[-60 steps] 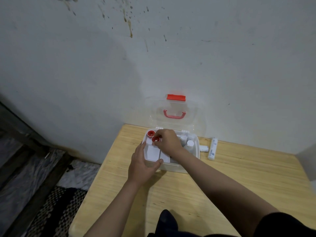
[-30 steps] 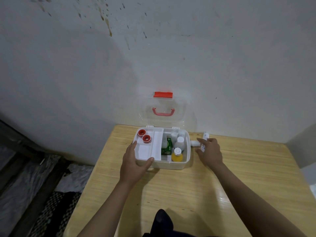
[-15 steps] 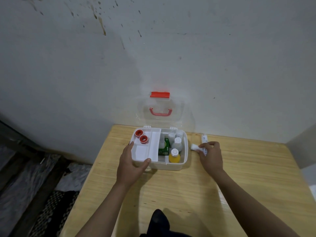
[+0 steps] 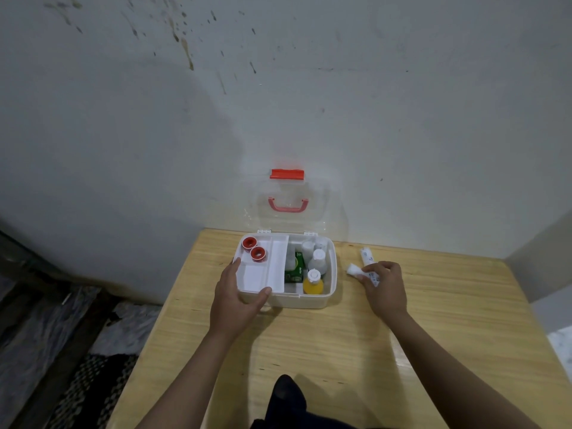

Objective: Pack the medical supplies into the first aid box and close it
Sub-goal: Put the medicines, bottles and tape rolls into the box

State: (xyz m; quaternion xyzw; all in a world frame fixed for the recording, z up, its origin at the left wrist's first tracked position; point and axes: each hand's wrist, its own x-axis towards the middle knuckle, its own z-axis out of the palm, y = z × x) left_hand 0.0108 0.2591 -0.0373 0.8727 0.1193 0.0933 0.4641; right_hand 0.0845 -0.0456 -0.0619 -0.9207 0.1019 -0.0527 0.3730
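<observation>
The white first aid box (image 4: 312, 300) stands open on the wooden table (image 4: 340, 345), its clear lid (image 4: 288, 205) with red latch and handle leaning on the wall. A white tray (image 4: 263, 275) in its left half carries two red tape rolls (image 4: 253, 249). The right half holds a green carton (image 4: 295, 267), white bottles (image 4: 318, 261) and a yellow bottle (image 4: 312, 284). My left hand (image 4: 236, 300) grips the box's front left corner. My right hand (image 4: 383, 287) pinches a small white roll (image 4: 353, 270) on the table right of the box, over a long white tube (image 4: 366, 257).
The table stands in a corner, with the stained wall (image 4: 278, 103) behind the box and a side wall at the right. To the left the table's edge drops to a dark floor with a patterned mat (image 4: 89, 385). A dark object (image 4: 286, 397) sits at the near edge.
My right hand left the tape rolls in the tray, crossed to the right of the box and took the small white roll. The left hand stayed on the box.
</observation>
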